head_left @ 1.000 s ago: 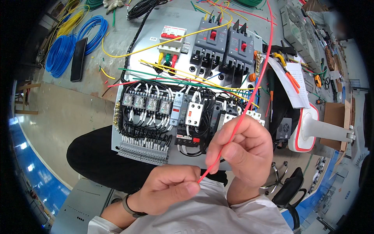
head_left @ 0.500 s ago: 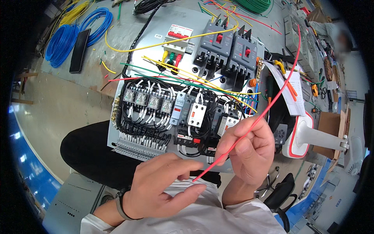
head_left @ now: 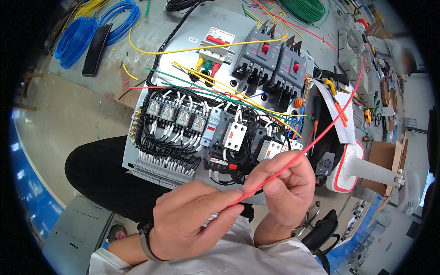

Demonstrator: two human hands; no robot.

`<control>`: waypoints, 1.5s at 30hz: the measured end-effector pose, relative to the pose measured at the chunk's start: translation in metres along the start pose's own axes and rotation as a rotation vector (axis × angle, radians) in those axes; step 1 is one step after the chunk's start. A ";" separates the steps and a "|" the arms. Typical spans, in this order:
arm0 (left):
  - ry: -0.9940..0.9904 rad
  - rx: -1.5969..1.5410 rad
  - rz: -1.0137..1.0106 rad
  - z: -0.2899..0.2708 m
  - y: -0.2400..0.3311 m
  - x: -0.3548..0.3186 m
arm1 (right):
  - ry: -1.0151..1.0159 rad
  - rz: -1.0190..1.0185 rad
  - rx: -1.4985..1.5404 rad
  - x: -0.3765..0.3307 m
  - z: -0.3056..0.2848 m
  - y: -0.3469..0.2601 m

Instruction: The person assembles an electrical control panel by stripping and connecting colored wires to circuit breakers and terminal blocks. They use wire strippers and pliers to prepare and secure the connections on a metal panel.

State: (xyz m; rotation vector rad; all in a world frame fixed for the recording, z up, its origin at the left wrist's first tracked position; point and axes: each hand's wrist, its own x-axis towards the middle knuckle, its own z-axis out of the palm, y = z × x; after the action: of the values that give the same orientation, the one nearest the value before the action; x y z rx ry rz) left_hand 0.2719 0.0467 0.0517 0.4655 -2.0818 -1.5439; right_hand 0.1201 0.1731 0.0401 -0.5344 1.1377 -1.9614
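A long red wire runs slantwise from my hands up to the far right. My right hand pinches it between thumb and fingers a little way from its near end. At that near end, the thumb and forefinger of my left hand are closed on the wire, hiding its tip. Just beyond my hands lies a metal mounting plate with relays, a white contactor block, a terminal strip and two dark grey circuit breakers. Loose yellow, green and red wires lie across the plate.
Blue wire coils and a black phone lie on the worktable at the left. A green wire coil sits at the back. Yellow-handled pliers, a screwdriver and paper sheets are at the right, near a white and red stand.
My left thumb and forefinger have closed on the near end of the red wire, which was free before. My right hand has shifted slightly left, and the view has moved a little.
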 end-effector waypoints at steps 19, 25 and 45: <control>-0.037 -0.013 -0.013 -0.005 0.002 0.000 | -0.021 0.029 -0.037 -0.001 -0.005 0.000; -0.052 -0.023 -0.074 -0.009 -0.002 -0.001 | 0.026 -0.084 -0.070 -0.001 -0.011 -0.001; -0.131 0.042 0.116 0.002 -0.011 0.005 | -0.064 0.056 -0.092 -0.010 0.000 -0.001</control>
State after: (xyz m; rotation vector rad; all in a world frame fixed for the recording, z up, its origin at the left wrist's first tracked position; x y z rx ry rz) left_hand 0.2667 0.0423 0.0417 0.2592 -2.2018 -1.5014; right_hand 0.1249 0.1812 0.0415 -0.6037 1.1940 -1.8385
